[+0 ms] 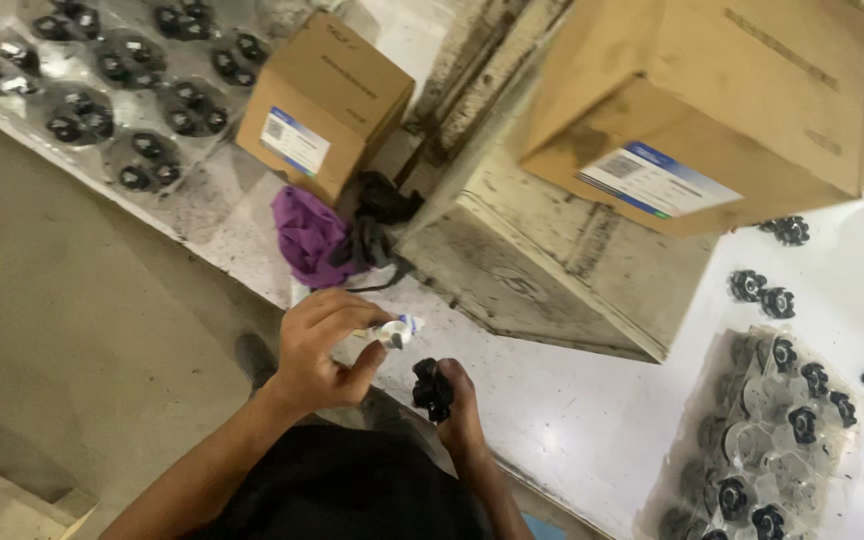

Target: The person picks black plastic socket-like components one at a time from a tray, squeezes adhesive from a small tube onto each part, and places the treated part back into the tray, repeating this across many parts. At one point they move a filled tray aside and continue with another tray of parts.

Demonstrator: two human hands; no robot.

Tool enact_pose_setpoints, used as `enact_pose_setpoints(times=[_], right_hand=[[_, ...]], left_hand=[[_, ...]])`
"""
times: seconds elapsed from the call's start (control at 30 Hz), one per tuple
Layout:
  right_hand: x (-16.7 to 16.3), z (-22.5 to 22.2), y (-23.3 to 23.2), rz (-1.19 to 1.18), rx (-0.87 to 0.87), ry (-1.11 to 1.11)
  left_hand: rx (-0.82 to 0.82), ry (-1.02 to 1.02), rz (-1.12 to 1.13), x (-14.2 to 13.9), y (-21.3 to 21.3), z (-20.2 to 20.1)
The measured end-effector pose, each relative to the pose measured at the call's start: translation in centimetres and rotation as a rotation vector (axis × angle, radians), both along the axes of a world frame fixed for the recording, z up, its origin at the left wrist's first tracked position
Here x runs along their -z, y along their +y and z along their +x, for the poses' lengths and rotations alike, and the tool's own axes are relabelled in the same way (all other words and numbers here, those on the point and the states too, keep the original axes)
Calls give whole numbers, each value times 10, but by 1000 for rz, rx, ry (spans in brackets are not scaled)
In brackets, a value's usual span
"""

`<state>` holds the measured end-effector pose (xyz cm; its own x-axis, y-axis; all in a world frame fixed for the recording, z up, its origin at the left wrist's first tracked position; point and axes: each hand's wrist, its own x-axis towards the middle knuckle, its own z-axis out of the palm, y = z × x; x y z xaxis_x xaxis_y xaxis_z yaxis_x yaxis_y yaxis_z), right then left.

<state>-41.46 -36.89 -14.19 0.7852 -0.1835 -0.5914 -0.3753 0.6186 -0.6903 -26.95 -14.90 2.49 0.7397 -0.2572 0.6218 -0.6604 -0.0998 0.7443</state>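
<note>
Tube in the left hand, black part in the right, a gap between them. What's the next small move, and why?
Probably bring the tube tip to the black part. The left hand pinches the small tube with its end angled toward the part, which the right hand holds up just below it; the two are close but not touching.

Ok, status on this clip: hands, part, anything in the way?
Left hand pinching small white tube. Right hand gripping black knob part. Tube and part apart, close. Nothing between them.
</note>
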Motion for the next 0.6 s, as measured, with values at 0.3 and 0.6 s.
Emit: enact_pose_setpoints(times=[0.3, 0.6], right_hand=[[4, 158, 160, 50, -138, -137], [-51, 363, 343, -98, -603, -258]], left_hand=[[-358, 572, 216, 98, 227, -15], [-831, 748, 151, 151, 382, -35]])
